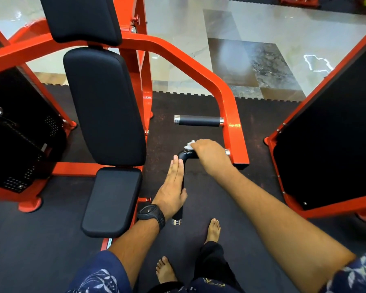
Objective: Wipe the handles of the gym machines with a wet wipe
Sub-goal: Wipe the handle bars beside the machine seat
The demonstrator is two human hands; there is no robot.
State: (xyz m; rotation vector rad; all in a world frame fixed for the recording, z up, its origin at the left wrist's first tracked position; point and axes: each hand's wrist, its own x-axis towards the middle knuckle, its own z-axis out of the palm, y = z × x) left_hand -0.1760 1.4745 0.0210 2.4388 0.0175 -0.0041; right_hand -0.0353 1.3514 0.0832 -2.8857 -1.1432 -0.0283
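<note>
The white wet wipe [189,144] is bunched under the right hand [209,155], whose fingers curl over it and over the bent handle [185,155]; only a crumpled corner shows past the knuckles. The handle is glossy black, L-shaped, with chrome collars at both ends. Its short leg runs sideways into the red machine arm [230,115]; its long leg points back towards the person. The left hand [171,187], fingers straight and pressed together, lies flat along that long leg. A straight black handle [199,120] sits farther away on the same arm.
</note>
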